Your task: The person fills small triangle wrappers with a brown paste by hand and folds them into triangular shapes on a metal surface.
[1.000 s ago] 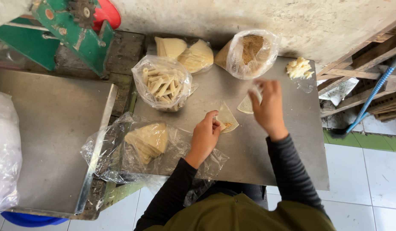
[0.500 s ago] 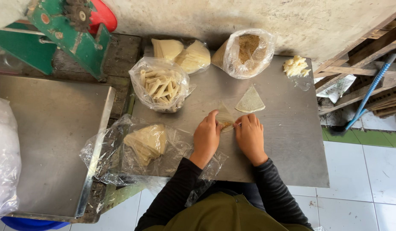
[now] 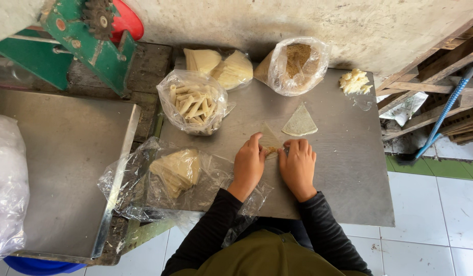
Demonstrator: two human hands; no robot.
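Observation:
My left hand (image 3: 248,163) and my right hand (image 3: 298,166) rest side by side on a steel table (image 3: 349,168). Their fingertips press on a thin triangular pastry sheet (image 3: 270,140) with a little brown filling on it. Just beyond my right hand lies a second triangular sheet (image 3: 300,122), flat and untouched. A clear bag of brown filling (image 3: 297,61) stands at the back. A bag of rolled pastry sticks (image 3: 193,105) sits to the left of my hands.
A stack of pastry sheets on clear plastic (image 3: 176,169) lies at the table's left edge. More sheets (image 3: 218,66) lean at the back, a pale lump of dough (image 3: 355,82) at back right. A second steel table (image 3: 57,168) and green machine (image 3: 88,41) stand left.
My right hand came back from the far sheet and settled beside my left hand on the near sheet. The far triangular sheet now lies uncovered.

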